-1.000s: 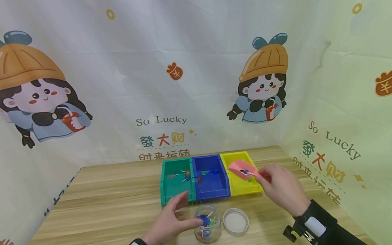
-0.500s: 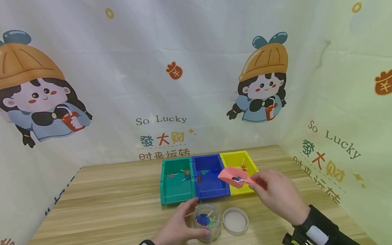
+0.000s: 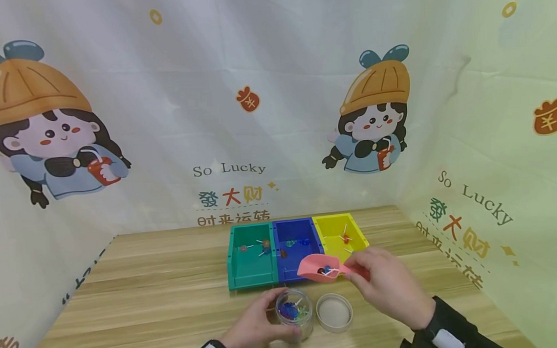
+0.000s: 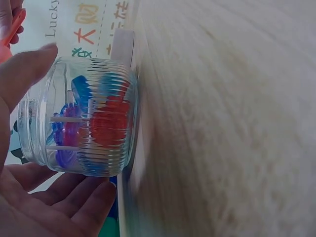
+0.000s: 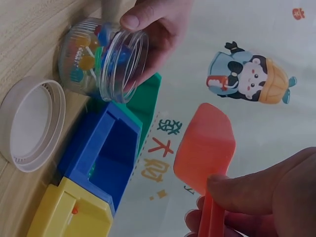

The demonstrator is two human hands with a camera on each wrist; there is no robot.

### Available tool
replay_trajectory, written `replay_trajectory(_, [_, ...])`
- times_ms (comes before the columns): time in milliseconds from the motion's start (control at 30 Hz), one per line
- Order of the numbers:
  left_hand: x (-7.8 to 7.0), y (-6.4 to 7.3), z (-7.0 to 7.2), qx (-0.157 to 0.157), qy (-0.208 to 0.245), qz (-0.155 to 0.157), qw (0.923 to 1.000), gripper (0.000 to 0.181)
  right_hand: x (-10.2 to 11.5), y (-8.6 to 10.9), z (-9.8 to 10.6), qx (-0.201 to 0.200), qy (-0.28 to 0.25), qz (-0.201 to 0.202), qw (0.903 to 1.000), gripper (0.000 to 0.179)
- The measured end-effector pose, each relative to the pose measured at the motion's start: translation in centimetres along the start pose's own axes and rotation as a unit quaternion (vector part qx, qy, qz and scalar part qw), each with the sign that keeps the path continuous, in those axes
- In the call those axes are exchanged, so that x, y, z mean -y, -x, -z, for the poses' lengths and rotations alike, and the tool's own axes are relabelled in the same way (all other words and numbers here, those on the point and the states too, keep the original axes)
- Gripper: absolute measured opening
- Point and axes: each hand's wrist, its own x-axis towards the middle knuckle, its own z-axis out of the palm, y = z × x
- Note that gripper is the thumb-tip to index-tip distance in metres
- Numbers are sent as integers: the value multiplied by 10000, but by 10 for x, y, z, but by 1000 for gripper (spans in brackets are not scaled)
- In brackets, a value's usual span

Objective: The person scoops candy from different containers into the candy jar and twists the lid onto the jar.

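My left hand (image 3: 253, 323) holds an uncapped glass jar (image 3: 304, 327) standing on the table, thumb on one side and fingers round the other. Inside are blue, red and green lollipop-like pieces with white sticks, clearest in the left wrist view through the ribbed jar wall. My right hand (image 3: 395, 290) pinches the handle of a pink scoop (image 3: 311, 269), thumb along the top in the right wrist view. Several small lollipop-like pieces (image 3: 328, 270) lie in the scoop's bowl, which is above and behind the jar, overlapping the blue bin's front edge in the head view.
Green (image 3: 251, 272), blue (image 3: 293, 274) and yellow (image 3: 328, 221) bins stand side by side behind the jar, each with a few small pieces inside. A round white lid (image 3: 335, 313) lies right of the jar. A printed curtain (image 3: 295, 117) encloses the wooden table (image 3: 140, 291).
My right hand has brought the loaded scoop leftward and nearer, from over the yellow bin toward the jar. My left hand has moved in from loosely beside the jar to hold it.
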Motion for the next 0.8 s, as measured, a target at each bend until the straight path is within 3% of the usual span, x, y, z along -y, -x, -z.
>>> replay_trajectory(300, [1, -1, 1, 36, 36, 117, 9999, 82, 4, 0, -4, 394, 148, 233, 9988, 13])
replay_trajectory(567, [-1, -1, 1, 8, 1, 132, 9999, 79, 4, 3, -9, 49, 605, 868, 9944, 10])
replay_trajectory(800, [-1, -1, 0, -17, -8, 136, 9999, 75, 7, 4, -12, -59, 802, 1099, 9907, 12])
